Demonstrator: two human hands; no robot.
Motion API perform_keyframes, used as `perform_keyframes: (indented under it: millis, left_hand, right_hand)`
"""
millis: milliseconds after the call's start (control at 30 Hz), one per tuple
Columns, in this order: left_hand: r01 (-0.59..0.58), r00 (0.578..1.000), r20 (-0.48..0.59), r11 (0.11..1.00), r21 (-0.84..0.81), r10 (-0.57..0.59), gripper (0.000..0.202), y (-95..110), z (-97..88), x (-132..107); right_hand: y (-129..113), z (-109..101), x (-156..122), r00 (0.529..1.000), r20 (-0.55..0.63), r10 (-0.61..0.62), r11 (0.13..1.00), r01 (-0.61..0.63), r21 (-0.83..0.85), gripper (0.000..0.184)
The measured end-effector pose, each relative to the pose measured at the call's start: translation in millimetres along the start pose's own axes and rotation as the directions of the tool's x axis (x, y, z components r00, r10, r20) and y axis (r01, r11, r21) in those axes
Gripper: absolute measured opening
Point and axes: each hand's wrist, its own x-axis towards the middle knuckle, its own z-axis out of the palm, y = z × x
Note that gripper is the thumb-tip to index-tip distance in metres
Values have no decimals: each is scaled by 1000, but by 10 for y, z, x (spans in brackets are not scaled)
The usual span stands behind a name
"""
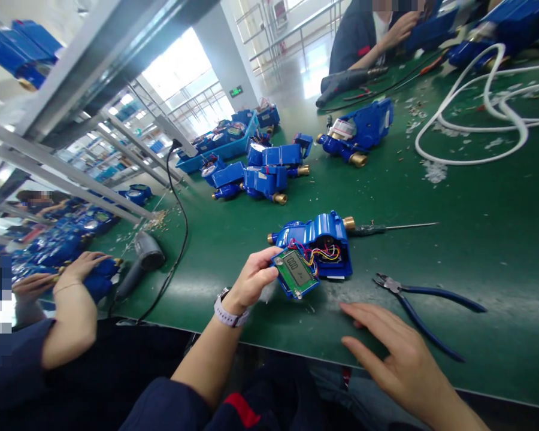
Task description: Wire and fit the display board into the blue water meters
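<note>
A blue water meter (317,234) with brass ends lies open on the green table (476,239). Coloured wires run from it to a green circuit board with a small display (295,272). My left hand (251,281), with a watch on the wrist, pinches the left edge of that board. My right hand (388,353) rests flat on the table near the front edge, fingers stretched out and holding nothing. Blue-handled pliers (424,308) lie just right of it. A thin screwdriver (393,227) lies behind the meter.
More blue meters (260,173) sit in the middle, one more (357,134) farther back, and a blue tray (220,149) of them. A white hose (485,108) coils at right. A grey power tool (141,263) lies left. Other people work at left and across the table.
</note>
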Motion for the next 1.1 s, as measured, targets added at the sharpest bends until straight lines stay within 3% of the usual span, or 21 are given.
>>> perform_keyframes:
  millis: [167, 300, 500, 633, 767, 900, 1100]
  left_hand:
    - [-26, 1000, 5, 1000, 17, 26, 42, 27, -15, 113]
    - [41, 998, 38, 999, 3, -41, 42, 2, 102, 77]
    - [176, 982, -24, 950, -258, -188, 43, -170, 355, -185]
    - [178, 972, -72, 901, -395, -223, 38, -236, 451, -306]
    - [161, 981, -33, 897, -411, -191, 40, -265, 484, -351]
    - [190, 981, 36, 913, -361, -190, 47, -309, 476, -370]
    - [184, 983, 42, 958, -219, -179, 44, -393, 418, -384]
  right_hand:
    - [13, -1, -3, 1000, -3, 9, 1000, -9, 1, 27]
    - [23, -3, -8, 1000, -24, 19, 999, -18, 30, 27]
    - [-13, -96, 163, 989, -151, 8, 1000, -7, 8, 37]
    - [-86, -123, 406, 996, -10, -86, 996, 87, 7, 51]
    - [-157, -93, 598, 973, 192, -132, 987, 146, -61, 49]
    - [-211, -52, 666, 968, 226, -107, 985, 134, -108, 49]
    - [-271, 10, 651, 971, 207, -116, 952, 169, -257, 47]
